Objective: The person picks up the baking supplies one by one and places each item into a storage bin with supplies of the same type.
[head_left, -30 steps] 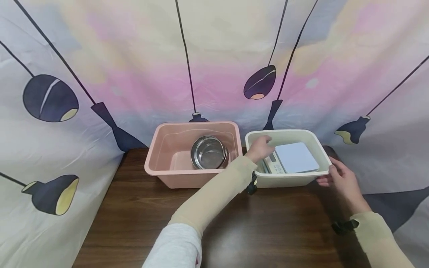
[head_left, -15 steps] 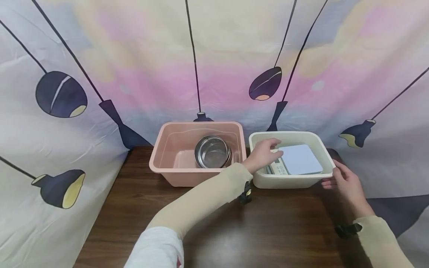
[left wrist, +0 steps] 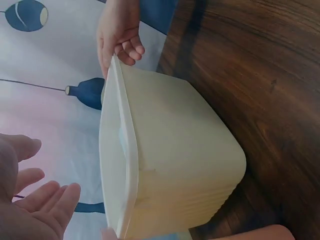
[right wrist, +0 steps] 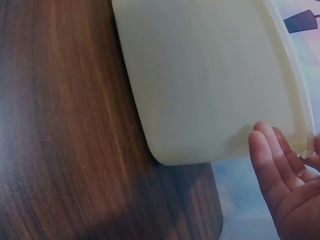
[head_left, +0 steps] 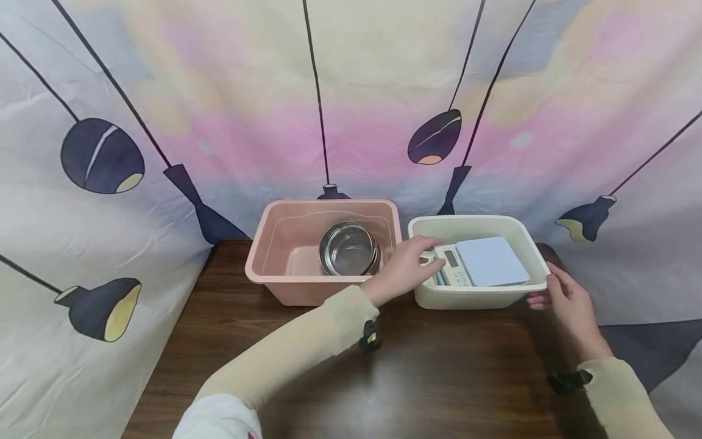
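My left hand [head_left: 404, 268] is over the left end of a white plastic bin [head_left: 471, 299], fingers apart and nothing between them; in the left wrist view the left hand [left wrist: 37, 195] shows loosely bent fingers clear of the rim. Inside the bin lies a kitchen scale [head_left: 492, 261] with a pale flat platform and a small display, beside other flat items that I cannot make out. At the bin's right end my right hand [head_left: 567, 305] grips the rim, thumb at the edge and fingers along the outer wall [right wrist: 215, 90].
Left of the white bin stands a pink bin [head_left: 307, 292] with round stainless steel containers [head_left: 349, 249] in it. Both bins sit at the back of a dark wooden table [head_left: 411, 378], close against a curtain [head_left: 362, 122] printed with lamps.
My left hand has drawn back leftward from above the scale to the bin's left rim, uncovering the scale's display. The view shifted slightly. My right hand stays on the right rim.
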`<action>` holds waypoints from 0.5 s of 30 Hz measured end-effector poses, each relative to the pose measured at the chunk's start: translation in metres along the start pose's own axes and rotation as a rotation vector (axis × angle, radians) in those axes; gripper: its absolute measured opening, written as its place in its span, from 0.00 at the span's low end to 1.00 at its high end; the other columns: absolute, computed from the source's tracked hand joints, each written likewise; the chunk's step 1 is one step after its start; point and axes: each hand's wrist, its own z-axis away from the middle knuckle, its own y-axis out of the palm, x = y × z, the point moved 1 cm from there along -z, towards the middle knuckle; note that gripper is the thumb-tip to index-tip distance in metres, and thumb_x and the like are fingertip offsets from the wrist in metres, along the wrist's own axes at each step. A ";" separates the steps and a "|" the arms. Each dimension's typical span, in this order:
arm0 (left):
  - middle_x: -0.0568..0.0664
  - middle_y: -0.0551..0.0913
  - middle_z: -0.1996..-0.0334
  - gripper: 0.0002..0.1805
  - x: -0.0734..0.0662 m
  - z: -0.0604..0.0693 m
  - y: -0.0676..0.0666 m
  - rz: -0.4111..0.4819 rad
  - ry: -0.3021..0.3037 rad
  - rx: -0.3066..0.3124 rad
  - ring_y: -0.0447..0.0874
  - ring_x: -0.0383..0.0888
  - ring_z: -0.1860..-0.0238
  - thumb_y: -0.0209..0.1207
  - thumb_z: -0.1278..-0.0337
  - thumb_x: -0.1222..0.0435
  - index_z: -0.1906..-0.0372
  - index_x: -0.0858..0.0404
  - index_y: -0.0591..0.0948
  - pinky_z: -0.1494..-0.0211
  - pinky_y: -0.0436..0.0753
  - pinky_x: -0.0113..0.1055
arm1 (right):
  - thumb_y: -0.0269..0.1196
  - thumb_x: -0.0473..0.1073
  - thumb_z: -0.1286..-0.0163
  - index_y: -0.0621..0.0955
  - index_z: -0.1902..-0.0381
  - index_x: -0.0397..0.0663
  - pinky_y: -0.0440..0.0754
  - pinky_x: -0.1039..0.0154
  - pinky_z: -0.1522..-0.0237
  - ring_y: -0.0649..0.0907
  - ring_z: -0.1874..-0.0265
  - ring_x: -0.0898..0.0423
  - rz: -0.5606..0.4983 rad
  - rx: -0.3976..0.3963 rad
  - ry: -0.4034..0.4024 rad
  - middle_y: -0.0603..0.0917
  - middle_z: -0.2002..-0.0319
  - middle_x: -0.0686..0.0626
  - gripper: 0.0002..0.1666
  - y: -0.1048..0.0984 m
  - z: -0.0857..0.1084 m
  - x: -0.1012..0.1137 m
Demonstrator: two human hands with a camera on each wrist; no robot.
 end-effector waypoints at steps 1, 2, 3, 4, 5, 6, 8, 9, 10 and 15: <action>0.58 0.79 0.34 0.25 0.000 0.004 -0.001 -0.005 0.004 -0.007 0.80 0.49 0.35 0.61 0.25 0.63 0.29 0.64 0.77 0.41 0.84 0.26 | 0.45 0.52 0.13 0.55 0.19 0.32 0.91 0.67 0.68 0.88 0.74 0.64 0.011 -0.012 -0.001 0.84 0.71 0.67 0.38 0.001 0.001 0.000; 0.58 0.80 0.34 0.25 0.000 0.008 -0.003 -0.010 0.010 -0.014 0.80 0.49 0.36 0.61 0.25 0.63 0.29 0.64 0.77 0.42 0.85 0.26 | 0.44 0.52 0.13 0.56 0.19 0.31 0.90 0.67 0.68 0.88 0.75 0.64 0.024 -0.026 -0.004 0.83 0.71 0.67 0.37 0.002 0.001 -0.001; 0.57 0.80 0.35 0.24 0.001 0.012 -0.004 -0.024 0.018 -0.022 0.82 0.49 0.39 0.61 0.26 0.63 0.29 0.64 0.77 0.43 0.85 0.26 | 0.44 0.52 0.13 0.56 0.20 0.31 0.90 0.68 0.69 0.87 0.75 0.65 0.041 -0.041 -0.007 0.84 0.71 0.66 0.37 0.002 0.002 -0.001; 0.56 0.81 0.36 0.24 0.001 0.016 -0.005 -0.045 0.026 -0.029 0.84 0.48 0.42 0.61 0.26 0.62 0.29 0.63 0.78 0.45 0.85 0.26 | 0.44 0.51 0.13 0.56 0.20 0.30 0.89 0.69 0.70 0.87 0.75 0.65 0.063 -0.056 -0.008 0.84 0.72 0.64 0.37 0.003 0.003 -0.003; 0.56 0.82 0.38 0.24 0.001 0.021 -0.006 -0.058 0.039 -0.037 0.85 0.48 0.46 0.62 0.26 0.62 0.30 0.64 0.78 0.46 0.84 0.27 | 0.43 0.51 0.13 0.56 0.20 0.30 0.88 0.71 0.71 0.86 0.76 0.66 0.092 -0.073 -0.009 0.84 0.72 0.63 0.37 0.003 0.004 -0.003; 0.55 0.83 0.39 0.24 0.001 0.025 -0.007 -0.075 0.049 -0.049 0.85 0.48 0.49 0.62 0.26 0.62 0.30 0.63 0.78 0.46 0.84 0.28 | 0.43 0.52 0.13 0.56 0.20 0.31 0.87 0.73 0.71 0.85 0.76 0.67 0.122 -0.088 -0.009 0.85 0.72 0.61 0.37 0.004 0.006 -0.004; 0.54 0.84 0.41 0.23 0.003 0.034 -0.008 -0.111 0.064 -0.073 0.84 0.49 0.54 0.62 0.26 0.61 0.31 0.63 0.79 0.49 0.83 0.30 | 0.44 0.52 0.14 0.57 0.19 0.34 0.83 0.77 0.72 0.83 0.76 0.69 0.180 -0.120 -0.010 0.86 0.71 0.55 0.36 0.004 0.010 -0.004; 0.54 0.85 0.41 0.23 0.005 0.039 -0.009 -0.121 0.069 -0.083 0.83 0.49 0.55 0.62 0.27 0.61 0.32 0.63 0.80 0.49 0.83 0.32 | 0.44 0.52 0.14 0.58 0.19 0.35 0.82 0.78 0.73 0.82 0.76 0.71 0.204 -0.133 -0.015 0.86 0.69 0.51 0.36 0.005 0.012 -0.003; 0.54 0.85 0.42 0.23 0.007 0.044 -0.010 -0.116 0.077 -0.094 0.84 0.50 0.55 0.62 0.27 0.62 0.32 0.63 0.80 0.48 0.84 0.34 | 0.45 0.52 0.14 0.58 0.19 0.37 0.80 0.80 0.73 0.81 0.75 0.72 0.227 -0.143 -0.017 0.87 0.67 0.47 0.36 0.006 0.014 -0.002; 0.56 0.84 0.41 0.22 0.016 0.068 -0.015 -0.074 0.081 -0.138 0.88 0.49 0.50 0.63 0.28 0.64 0.34 0.65 0.80 0.43 0.88 0.38 | 0.49 0.53 0.15 0.60 0.18 0.45 0.74 0.82 0.72 0.75 0.71 0.80 0.297 -0.184 -0.058 0.85 0.54 0.31 0.35 0.013 0.025 0.003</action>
